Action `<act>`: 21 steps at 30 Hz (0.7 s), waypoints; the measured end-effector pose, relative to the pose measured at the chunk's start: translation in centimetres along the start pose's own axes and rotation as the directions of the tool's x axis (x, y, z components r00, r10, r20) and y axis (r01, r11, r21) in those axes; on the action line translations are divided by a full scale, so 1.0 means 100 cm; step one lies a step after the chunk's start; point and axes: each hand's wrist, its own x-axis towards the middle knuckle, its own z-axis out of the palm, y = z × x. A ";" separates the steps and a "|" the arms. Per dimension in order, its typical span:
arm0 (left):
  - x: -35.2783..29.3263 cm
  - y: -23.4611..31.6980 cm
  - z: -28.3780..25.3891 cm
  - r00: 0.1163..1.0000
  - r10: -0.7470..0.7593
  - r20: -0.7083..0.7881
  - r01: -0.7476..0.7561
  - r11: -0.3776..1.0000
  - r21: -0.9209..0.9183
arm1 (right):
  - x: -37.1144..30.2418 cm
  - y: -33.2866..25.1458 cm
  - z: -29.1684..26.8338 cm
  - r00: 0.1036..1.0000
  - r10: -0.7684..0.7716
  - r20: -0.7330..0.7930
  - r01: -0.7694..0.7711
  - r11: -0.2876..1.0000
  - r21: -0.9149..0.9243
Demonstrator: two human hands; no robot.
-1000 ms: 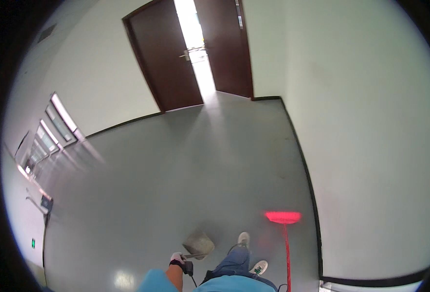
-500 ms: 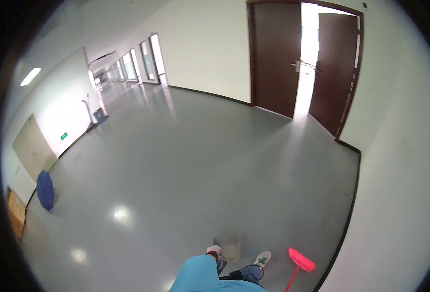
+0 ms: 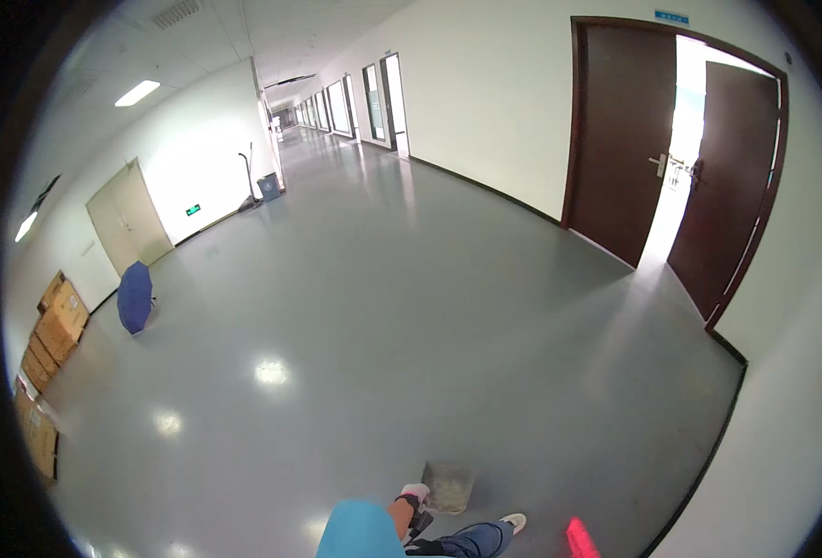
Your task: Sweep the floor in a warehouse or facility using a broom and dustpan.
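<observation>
My left hand (image 3: 415, 492), pale in the glare, extends from a light blue sleeve at the lower middle. A dark band circles its wrist. It is closed at the near left corner of a grey dustpan (image 3: 448, 489), though the fingers hardly show. The pan lies at floor level, with its inside facing up. To the right of my feet, a bright pinkish-red broom (image 3: 579, 539) shows only part of its head at the bottom edge; its handle is out of view. My right hand is outside the picture.
Grey glossy floor (image 3: 383, 325) runs into a long corridor. Brown double doors (image 3: 621, 139) stand partly open at right. A blue umbrella (image 3: 135, 298) and cardboard boxes (image 3: 57, 325) line the left wall. A bin (image 3: 269, 187) stands farther off. My shoe (image 3: 515, 523) is beside the dustpan.
The view has turned left and up, so doors and umbrella sit farther right. The broom head has turned and dropped toward the lower edge. My left hand stays beside the dustpan.
</observation>
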 end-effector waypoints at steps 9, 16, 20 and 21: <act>0.062 0.042 0.026 0.999 0.027 0.018 -0.029 0.992 0.123 | 0.083 -0.021 -0.065 0.990 0.107 -0.093 -0.096 0.988 0.117; 0.085 0.167 0.066 0.811 0.471 0.347 -0.556 0.433 0.710 | 0.066 0.063 -0.146 0.939 0.286 -0.190 -0.156 0.848 0.506; 0.114 0.216 0.048 0.962 0.039 0.269 -0.178 0.838 0.516 | 0.035 0.059 -0.124 0.912 0.351 -0.210 -0.195 0.825 0.530; 0.110 0.249 0.077 0.979 -0.088 0.184 0.068 0.991 0.115 | 0.023 0.042 -0.119 0.828 0.384 -0.409 -0.182 0.874 0.450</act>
